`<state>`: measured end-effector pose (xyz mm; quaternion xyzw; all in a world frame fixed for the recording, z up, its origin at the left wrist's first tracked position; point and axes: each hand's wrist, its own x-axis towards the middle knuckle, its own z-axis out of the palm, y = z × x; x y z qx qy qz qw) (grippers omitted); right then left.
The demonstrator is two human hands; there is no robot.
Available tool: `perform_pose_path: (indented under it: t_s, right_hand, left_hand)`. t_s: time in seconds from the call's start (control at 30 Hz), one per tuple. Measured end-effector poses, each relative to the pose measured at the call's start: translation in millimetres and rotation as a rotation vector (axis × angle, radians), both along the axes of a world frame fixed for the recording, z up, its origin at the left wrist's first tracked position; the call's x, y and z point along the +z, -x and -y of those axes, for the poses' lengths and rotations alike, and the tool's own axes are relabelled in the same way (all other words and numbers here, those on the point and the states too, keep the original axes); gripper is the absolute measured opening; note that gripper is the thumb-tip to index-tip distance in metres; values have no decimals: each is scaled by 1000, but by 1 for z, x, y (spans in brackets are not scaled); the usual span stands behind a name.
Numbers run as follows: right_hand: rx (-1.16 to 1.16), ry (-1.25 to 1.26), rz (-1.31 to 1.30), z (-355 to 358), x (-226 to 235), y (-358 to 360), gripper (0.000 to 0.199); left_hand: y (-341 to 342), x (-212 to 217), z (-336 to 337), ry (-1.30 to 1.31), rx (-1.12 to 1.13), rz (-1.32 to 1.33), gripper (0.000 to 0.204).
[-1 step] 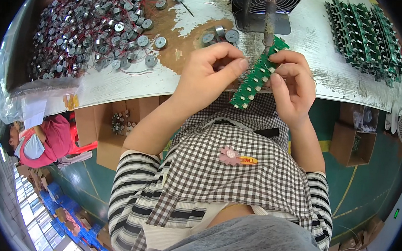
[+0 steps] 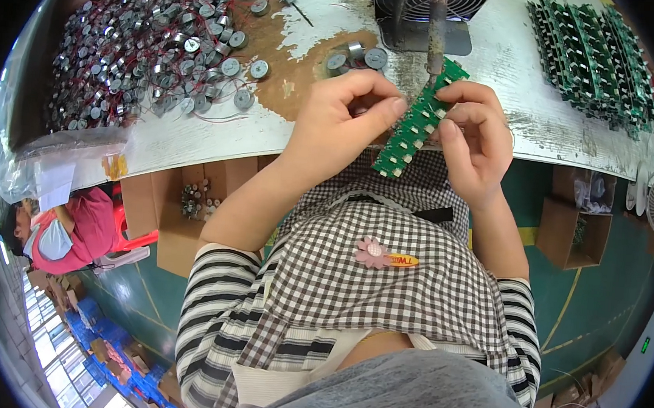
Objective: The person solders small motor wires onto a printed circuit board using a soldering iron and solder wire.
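A long green circuit board strip (image 2: 409,138) with small white connectors slants over the table's front edge. My right hand (image 2: 480,135) is closed on its right side, thumb and fingers gripping the edge. My left hand (image 2: 348,118) pinches with thumb and forefinger at the board's left edge; whatever lies between the fingertips is too small to make out. Just above the board's upper end hangs the tip of a metal soldering iron (image 2: 435,52). Beyond my left hand lie a few round silver motors (image 2: 375,58).
A large heap of small motors with red wires (image 2: 163,48) covers the table's left. Stacked green boards (image 2: 587,63) lie at the right, behind them a black fan (image 2: 424,2) at the middle back. Cardboard boxes (image 2: 577,233) stand below; a person in pink (image 2: 86,229) sits at left.
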<state>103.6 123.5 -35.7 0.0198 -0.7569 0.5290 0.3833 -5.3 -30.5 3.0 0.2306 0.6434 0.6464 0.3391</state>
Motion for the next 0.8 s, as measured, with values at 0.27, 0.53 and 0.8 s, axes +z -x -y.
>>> perform_pose_path:
  t_s: [0.27, 0.53, 0.8]
  right_hand:
    - [-26, -33, -7, -2, 5, 0, 8]
    - [-48, -113, -32, -5, 6, 2, 10]
    - [-86, -187, -48, -8, 7, 8, 11]
  left_hand:
    - [5, -13, -12, -54, 12, -393, 8]
    - [0, -8, -19, -56, 26, -93, 7]
    - [0, -7, -25, -67, 46, -118, 5]
